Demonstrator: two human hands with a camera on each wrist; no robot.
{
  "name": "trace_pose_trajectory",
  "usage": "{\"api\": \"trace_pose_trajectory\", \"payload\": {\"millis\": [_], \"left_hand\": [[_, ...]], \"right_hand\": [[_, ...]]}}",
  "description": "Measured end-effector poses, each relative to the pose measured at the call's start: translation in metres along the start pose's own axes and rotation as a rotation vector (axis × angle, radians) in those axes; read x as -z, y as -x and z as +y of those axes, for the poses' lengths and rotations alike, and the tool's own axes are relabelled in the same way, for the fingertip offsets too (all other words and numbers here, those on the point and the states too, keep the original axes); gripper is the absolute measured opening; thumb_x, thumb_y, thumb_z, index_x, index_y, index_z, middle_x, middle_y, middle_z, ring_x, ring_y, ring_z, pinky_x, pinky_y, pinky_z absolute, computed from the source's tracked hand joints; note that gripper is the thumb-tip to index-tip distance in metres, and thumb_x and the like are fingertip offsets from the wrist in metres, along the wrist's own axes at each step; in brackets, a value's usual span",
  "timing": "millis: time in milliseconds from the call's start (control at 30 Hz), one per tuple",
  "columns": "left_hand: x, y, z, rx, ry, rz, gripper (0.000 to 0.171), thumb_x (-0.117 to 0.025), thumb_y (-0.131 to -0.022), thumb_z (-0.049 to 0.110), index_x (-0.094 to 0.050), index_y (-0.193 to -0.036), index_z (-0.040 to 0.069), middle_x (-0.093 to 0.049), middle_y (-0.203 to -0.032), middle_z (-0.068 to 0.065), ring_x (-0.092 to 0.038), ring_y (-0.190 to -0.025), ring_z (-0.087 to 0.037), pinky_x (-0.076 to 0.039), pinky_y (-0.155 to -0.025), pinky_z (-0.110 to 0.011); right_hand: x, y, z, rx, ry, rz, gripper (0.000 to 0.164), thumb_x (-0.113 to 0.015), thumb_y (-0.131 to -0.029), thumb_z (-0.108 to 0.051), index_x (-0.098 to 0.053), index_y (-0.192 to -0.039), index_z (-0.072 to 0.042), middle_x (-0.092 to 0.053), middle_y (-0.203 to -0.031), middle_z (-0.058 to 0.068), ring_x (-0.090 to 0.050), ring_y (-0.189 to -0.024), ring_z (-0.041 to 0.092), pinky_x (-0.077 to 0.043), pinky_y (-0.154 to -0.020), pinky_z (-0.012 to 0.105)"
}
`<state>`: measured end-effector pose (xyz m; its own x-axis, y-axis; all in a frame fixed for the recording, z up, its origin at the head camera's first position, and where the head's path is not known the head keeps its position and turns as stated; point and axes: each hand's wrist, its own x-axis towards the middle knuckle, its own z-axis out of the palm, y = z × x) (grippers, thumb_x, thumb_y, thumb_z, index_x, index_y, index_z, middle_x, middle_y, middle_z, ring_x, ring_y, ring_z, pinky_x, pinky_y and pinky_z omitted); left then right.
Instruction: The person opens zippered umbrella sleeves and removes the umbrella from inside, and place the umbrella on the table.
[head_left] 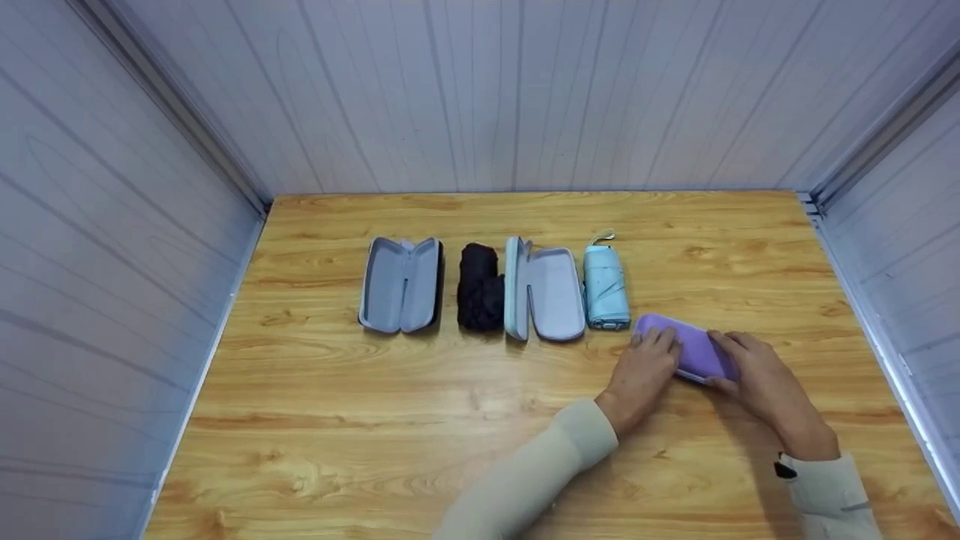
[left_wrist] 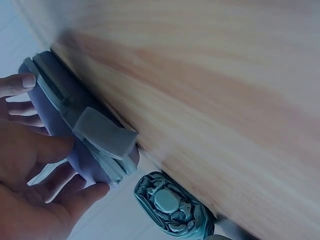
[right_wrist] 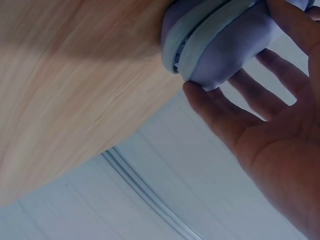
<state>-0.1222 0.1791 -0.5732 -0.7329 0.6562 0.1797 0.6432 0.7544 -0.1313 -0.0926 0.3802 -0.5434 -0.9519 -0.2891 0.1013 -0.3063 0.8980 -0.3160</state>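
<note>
A closed purple zippered hard case (head_left: 697,352) lies on the right side of the table. My left hand (head_left: 643,373) grips its left end, with fingers over the top. At the opposite end, my right hand (head_left: 765,379) holds the case between thumb and fingers. In the left wrist view, a zip seam and a grey tab (left_wrist: 105,132) run along the near side of the case. Pale zip edging (right_wrist: 192,47) shows in the right wrist view beside the right thumb. Just left of the case lies a folded light-blue umbrella (head_left: 606,289) with a wrist loop.
Left of the blue umbrella stands an open case with a pale lining (head_left: 556,292). A black folded umbrella (head_left: 478,289) lies beside it, and an open grey-lined case (head_left: 386,289) is farthest left. Pale panel walls (head_left: 480,97) enclose the wooden table (head_left: 337,435).
</note>
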Motion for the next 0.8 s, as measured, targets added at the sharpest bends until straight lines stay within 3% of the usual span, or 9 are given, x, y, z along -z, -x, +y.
{"api": "trace_pose_trajectory", "payload": {"millis": [267,567,800], "left_hand": [[0.003,-0.002,-0.001,0.028,0.050,-0.035,0.038,-0.061,-0.105,0.018,-0.065,-0.143,0.021,-0.057,-0.151,0.005,-0.052,-0.134,-0.011,-0.045,-0.114,-0.027],[0.002,-0.006,-0.001,0.053,0.112,-0.007,0.027,-0.057,-0.109,0.036,-0.067,-0.130,0.022,-0.059,-0.144,0.006,-0.053,-0.133,-0.011,-0.046,-0.114,-0.029],[0.000,-0.008,-0.003,0.027,0.131,-0.007,0.036,-0.049,-0.113,0.034,-0.061,-0.145,0.022,-0.055,-0.150,0.004,-0.048,-0.142,-0.014,-0.042,-0.119,-0.033]], "right_hand": [[-0.003,0.006,-0.023,-0.117,0.071,-0.030,0.071,-0.087,-0.086,-0.015,-0.054,-0.143,0.012,-0.058,-0.123,0.040,-0.060,-0.103,0.060,-0.054,-0.078,0.070],[-0.010,0.009,-0.040,-0.111,0.123,0.051,0.071,-0.089,-0.085,-0.021,-0.055,-0.135,0.016,-0.060,-0.108,0.042,-0.062,-0.082,0.058,-0.054,-0.066,0.067],[-0.010,0.012,-0.046,-0.132,0.122,0.018,0.076,-0.087,-0.087,-0.022,-0.051,-0.140,0.019,-0.058,-0.111,0.043,-0.062,-0.084,0.057,-0.055,-0.066,0.067]]}}
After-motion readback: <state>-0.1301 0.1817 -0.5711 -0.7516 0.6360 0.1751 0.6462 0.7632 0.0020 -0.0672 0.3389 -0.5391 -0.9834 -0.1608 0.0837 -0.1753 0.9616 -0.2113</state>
